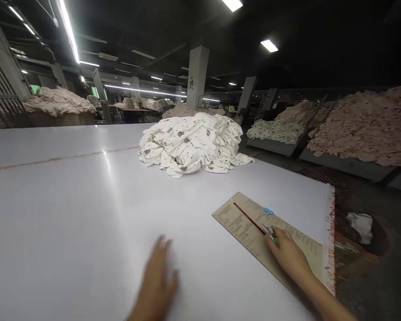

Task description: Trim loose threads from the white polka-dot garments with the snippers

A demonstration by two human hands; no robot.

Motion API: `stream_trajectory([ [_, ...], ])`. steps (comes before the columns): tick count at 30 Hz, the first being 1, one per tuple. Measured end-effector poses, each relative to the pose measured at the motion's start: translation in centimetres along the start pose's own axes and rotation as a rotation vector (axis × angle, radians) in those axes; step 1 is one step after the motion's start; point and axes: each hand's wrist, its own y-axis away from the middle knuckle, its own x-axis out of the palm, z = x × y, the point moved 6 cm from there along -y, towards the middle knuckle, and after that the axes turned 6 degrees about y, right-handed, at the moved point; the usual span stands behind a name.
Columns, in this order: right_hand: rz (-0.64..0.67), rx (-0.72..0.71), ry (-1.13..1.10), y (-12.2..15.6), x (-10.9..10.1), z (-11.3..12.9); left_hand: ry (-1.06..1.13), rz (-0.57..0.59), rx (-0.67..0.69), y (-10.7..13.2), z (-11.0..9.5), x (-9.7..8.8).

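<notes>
Head view: the right hand [289, 254] rests on a printed cardboard sheet [250, 223] at the near right edge of the white table [70, 214], fingers closed round a thin red stick [249, 217], perhaps pinning it. The left hand [158, 281], blurred, lies flat and open on the table, empty. A heap of white printed garments [194, 142] sits far.

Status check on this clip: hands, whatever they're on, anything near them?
Left hand flat on white table, blurred. Right hand on brown card, at thin red stick. Heap of white cloth lies beyond, apart from both.
</notes>
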Motion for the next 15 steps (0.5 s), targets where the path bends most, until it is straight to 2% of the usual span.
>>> stream_trajectory([
  [3,-0.014,-0.040,0.042,-3.8,-0.5,-2.4,0.038,0.173,0.042,-2.4,-7.0,8.9],
  [5,-0.018,-0.091,0.060,-4.8,-0.5,-2.6,0.047,0.213,0.034,-3.9,-10.2,13.1],
  [6,-0.011,-0.120,0.062,-4.9,-0.4,-2.4,0.046,0.214,0.029,-4.5,-11.1,14.5],
  [9,0.099,-0.212,0.044,-4.5,0.2,-1.8,0.033,0.223,0.008,-5.2,-11.2,16.4],
  [13,0.275,-0.209,-0.013,-4.3,1.2,-1.8,0.026,0.240,0.008,-5.1,-9.9,16.9],
  [15,0.331,-0.190,-0.117,-4.6,1.6,-2.0,0.023,0.216,0.008,-5.0,-9.7,17.1],
])
